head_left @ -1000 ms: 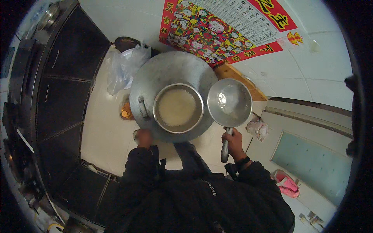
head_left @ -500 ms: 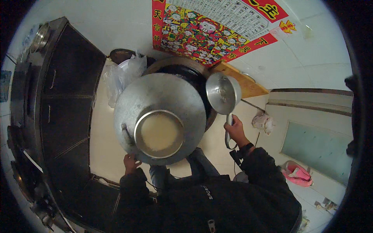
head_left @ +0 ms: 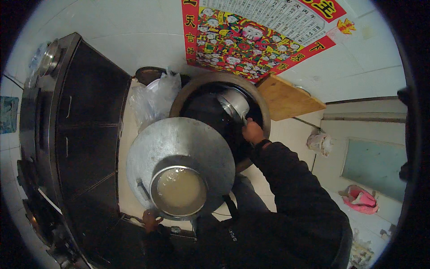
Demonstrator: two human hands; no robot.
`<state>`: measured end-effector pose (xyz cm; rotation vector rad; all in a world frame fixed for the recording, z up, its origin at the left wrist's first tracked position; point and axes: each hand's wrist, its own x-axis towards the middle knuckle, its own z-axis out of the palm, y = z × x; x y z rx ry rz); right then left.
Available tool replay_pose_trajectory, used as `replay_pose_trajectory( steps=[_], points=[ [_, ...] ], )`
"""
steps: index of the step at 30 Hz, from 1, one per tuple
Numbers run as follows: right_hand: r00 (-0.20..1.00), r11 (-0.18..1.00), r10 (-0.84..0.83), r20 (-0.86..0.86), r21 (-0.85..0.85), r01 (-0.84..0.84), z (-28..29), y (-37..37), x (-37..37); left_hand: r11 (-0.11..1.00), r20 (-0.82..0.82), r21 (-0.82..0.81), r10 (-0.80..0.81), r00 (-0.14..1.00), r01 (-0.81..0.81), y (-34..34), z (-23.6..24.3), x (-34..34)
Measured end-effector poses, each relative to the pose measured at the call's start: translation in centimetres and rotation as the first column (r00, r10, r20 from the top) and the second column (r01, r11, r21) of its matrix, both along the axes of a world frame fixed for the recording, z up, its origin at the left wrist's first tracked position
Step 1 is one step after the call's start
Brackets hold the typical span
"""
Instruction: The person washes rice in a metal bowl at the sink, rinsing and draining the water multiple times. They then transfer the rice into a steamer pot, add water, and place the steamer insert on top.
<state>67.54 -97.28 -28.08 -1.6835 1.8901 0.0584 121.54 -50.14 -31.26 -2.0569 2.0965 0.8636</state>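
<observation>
My right hand [head_left: 253, 132] grips the handle of a silver metal dipper [head_left: 234, 102], which is tilted down inside a large round vat [head_left: 264, 106] with a dark interior. My left hand [head_left: 149, 219] holds the near rim of a wide grey metal lid [head_left: 183, 136], drawn toward me and covering part of the vat. On that lid rests a steel bowl [head_left: 154, 181] of cloudy pale-yellow liquid [head_left: 178, 189]. Whether the dipper's head is submerged is hard to tell in the dark.
Dark cabinets [head_left: 90, 94] line the left. Clear plastic bags [head_left: 150, 101] lie beside the vat. A wooden board [head_left: 285, 98] leans at the wall under a red poster [head_left: 249, 38]. A pink item [head_left: 360, 200] is at lower right.
The lid and bowl have moved toward me and down-left, uncovering the vat. My right hand has carried the dipper from beside the lid forward and down into the vat.
</observation>
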Motion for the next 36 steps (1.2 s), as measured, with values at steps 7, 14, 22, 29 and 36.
replay_pose_trajectory(
  steps=[7,14,22,29,36],
  points=[
    [0.998,0.985,0.046,-0.050,0.170,-0.037,-7.7,-0.1,1.3,0.413,-0.417,0.521,0.887,0.199,-0.747,0.8,-0.4,-1.2],
    [0.863,0.931,-0.050,0.503,0.336,-0.141,-6.1,0.1,0.3,0.461,-0.493,0.479,0.845,0.206,-0.747,0.7,0.3,-1.7],
    [0.533,0.751,-0.635,0.559,0.610,0.255,3.8,3.4,-2.7,0.555,-0.552,0.403,0.781,0.290,-0.728,-0.1,-0.7,-1.8],
    [0.357,0.799,-0.598,0.718,0.568,0.198,11.4,7.7,-5.9,-0.013,-0.267,0.703,0.922,-0.281,-0.711,-11.1,4.8,-5.4],
    [0.360,0.779,-0.626,0.691,0.562,0.277,18.9,11.0,-9.9,0.051,-0.322,0.772,0.891,-0.320,-0.634,-19.1,4.9,-12.9]
  ],
)
